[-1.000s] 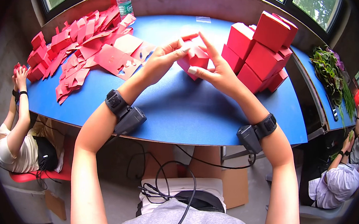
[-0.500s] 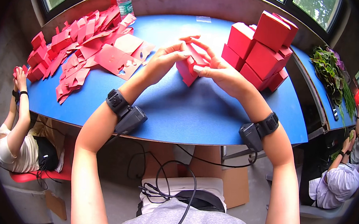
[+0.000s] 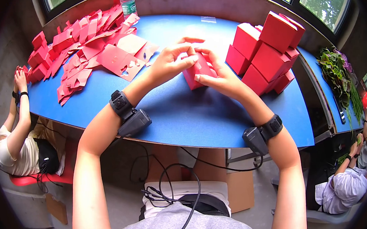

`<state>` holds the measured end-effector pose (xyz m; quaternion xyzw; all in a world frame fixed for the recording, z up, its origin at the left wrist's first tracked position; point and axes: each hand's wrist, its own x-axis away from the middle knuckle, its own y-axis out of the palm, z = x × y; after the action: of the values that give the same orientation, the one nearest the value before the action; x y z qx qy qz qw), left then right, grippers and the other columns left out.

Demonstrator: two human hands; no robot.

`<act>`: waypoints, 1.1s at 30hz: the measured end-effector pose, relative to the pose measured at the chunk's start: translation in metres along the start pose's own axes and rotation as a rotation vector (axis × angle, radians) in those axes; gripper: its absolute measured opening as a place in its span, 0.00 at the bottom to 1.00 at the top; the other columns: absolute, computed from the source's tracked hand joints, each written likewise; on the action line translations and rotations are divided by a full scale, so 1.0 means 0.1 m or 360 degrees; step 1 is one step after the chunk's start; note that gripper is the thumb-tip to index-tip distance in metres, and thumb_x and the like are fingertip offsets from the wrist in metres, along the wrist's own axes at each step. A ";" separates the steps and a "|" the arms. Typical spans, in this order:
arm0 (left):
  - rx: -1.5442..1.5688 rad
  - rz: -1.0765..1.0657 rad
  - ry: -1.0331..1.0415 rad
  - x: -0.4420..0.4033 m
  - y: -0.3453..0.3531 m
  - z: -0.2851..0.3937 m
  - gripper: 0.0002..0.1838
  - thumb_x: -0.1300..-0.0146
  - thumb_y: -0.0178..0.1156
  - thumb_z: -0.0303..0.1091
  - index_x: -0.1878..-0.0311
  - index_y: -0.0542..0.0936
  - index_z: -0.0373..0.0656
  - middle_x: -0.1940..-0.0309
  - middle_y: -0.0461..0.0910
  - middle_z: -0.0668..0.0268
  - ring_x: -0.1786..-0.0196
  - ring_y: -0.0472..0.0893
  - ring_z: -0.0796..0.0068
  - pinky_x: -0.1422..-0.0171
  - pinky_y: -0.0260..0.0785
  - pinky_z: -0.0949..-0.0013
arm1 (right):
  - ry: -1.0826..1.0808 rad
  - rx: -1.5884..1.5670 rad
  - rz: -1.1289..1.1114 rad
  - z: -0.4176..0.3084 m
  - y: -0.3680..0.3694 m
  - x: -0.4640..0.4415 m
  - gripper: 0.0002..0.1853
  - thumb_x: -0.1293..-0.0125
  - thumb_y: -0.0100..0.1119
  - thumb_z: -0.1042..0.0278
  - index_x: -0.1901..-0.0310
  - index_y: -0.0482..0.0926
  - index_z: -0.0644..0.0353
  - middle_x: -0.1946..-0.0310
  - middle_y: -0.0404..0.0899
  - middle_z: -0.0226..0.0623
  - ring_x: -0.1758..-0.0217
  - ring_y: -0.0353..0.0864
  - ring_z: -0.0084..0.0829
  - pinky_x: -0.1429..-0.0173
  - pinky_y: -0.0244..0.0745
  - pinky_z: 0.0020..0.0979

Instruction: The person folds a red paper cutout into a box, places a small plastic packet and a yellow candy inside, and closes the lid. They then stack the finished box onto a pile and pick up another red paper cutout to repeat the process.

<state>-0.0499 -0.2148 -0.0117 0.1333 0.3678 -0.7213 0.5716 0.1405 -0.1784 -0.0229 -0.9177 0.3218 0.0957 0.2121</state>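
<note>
Between my hands is a small red paper box, held just above or resting on the blue table; which of the two I cannot tell. My right hand wraps round its right side, thumb on the near face and fingers over the far edge. My left hand is closed at the box's top left, thumb and fingertips against the upper edge. The fingers partly hide the top of the box.
Flat red card pieces lie heaped at the back left, near a plastic water bottle. Stacked red boxes stand at the right of the blue table. Black cables hang over my lap. Other people sit at both sides.
The top of the red box, which had flaps standing up, now looks flatter and closed. My fingers have shifted over it, and the box sits more upright.
</note>
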 end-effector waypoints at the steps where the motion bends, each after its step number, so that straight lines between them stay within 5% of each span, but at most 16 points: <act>1: -0.0243 -0.0018 0.0098 0.00 -0.03 -0.02 0.11 0.46 0.57 0.37 0.75 0.73 0.40 0.40 0.68 0.56 0.41 0.68 0.62 0.38 0.60 0.58 | -0.0001 0.0001 -0.0002 0.00 0.00 0.00 0.39 0.45 0.63 0.59 0.36 0.53 0.59 0.41 0.60 0.48 0.40 0.67 0.38 0.39 0.67 0.35; 16: -0.0541 -0.0060 -0.0101 0.02 -0.08 0.01 0.10 0.51 0.61 0.34 0.77 0.71 0.40 0.41 0.64 0.51 0.40 0.68 0.57 0.40 0.65 0.58 | 0.0015 0.0063 0.0034 0.04 0.00 -0.01 0.41 0.48 0.67 0.53 0.39 0.55 0.64 0.44 0.63 0.48 0.41 0.69 0.38 0.40 0.67 0.35; 23: -0.0343 -0.0111 -0.0233 0.03 -0.08 0.08 0.10 0.50 0.61 0.34 0.75 0.70 0.40 0.39 0.61 0.52 0.41 0.69 0.57 0.43 0.69 0.60 | -0.0043 -0.0002 -0.0013 0.04 0.01 -0.01 0.38 0.46 0.67 0.57 0.38 0.57 0.54 0.43 0.63 0.46 0.40 0.68 0.37 0.39 0.68 0.36; 33: -0.0115 -0.0363 -0.0414 0.03 -0.13 0.06 0.12 0.41 0.59 0.35 0.60 0.69 0.42 0.36 0.59 0.55 0.37 0.66 0.59 0.38 0.64 0.59 | -0.0060 0.0064 -0.0037 0.02 0.01 0.00 0.38 0.45 0.66 0.54 0.38 0.57 0.57 0.44 0.65 0.44 0.39 0.68 0.37 0.39 0.68 0.36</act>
<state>-0.0611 -0.2201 -0.0041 -0.0244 0.3291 -0.7789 0.5333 0.1399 -0.1779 -0.0251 -0.9151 0.3089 0.1039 0.2376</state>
